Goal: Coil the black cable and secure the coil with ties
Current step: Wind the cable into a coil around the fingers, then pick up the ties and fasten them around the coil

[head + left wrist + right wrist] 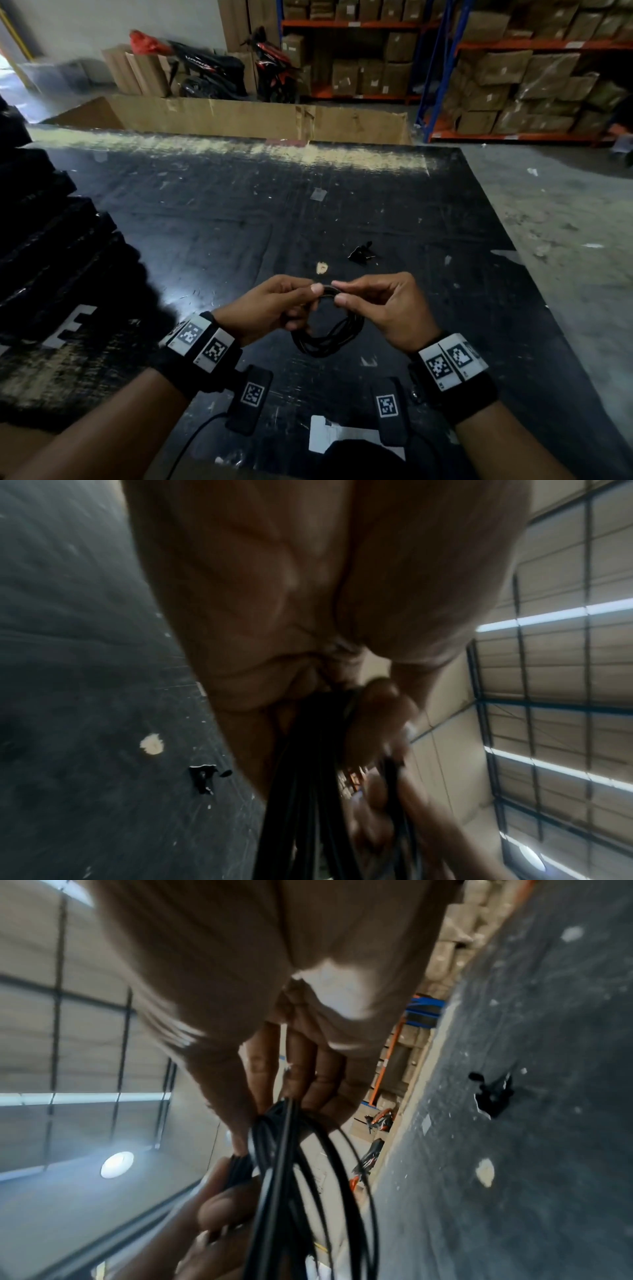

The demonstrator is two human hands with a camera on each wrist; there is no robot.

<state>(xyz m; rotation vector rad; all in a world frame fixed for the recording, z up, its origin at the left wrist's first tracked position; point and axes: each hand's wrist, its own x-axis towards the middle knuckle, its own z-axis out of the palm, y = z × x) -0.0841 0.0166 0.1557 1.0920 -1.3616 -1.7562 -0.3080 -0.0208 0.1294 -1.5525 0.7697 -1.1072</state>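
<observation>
The black cable [328, 338] is wound into a small coil of several loops and hangs over the black table [212, 219]. My left hand [310, 291] pinches the top of the coil from the left. From the right, my right hand [339, 293] pinches the same spot, thumb and forefinger almost touching the left ones. The left wrist view shows the cable [304, 791] strands running down from my palm. In the right wrist view the cable [284, 1177] loops fan out below my fingers. Whether a tie sits between the fingertips I cannot tell. A small black piece [361, 253] lies on the table beyond my hands.
A stack of black items [51, 240] fills the table's left side. A long cardboard box [239, 116] stands behind the far edge, with shelves of cartons [513, 78] at the back right. A white paper [325, 435] lies near me. The concrete floor [565, 222] lies to the right.
</observation>
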